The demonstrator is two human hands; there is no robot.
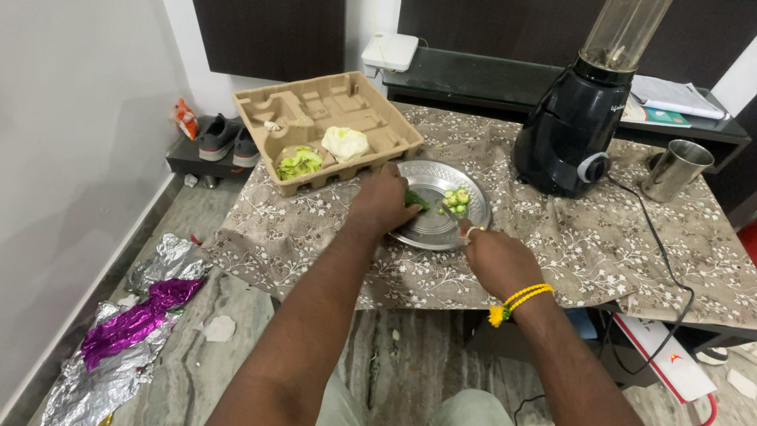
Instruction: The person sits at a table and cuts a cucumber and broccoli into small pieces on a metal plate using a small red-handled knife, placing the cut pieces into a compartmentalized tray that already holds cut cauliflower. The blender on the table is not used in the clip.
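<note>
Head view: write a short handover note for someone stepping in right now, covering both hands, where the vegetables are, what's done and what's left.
Left hand: on the near-left rim of the steel plate, fingers closed on a dark green leafy piece.
Right hand: at the plate's right edge; whether it holds anything cannot be told.
Things: chopped green pieces lie on the plate; light green shreds and a pale cabbage-like chunk sit in the cardboard tray to the left.
Done: some greens are on the plate.
Left: the tray's vegetables are not on the plate; the blender jar looks nearly empty.
</note>
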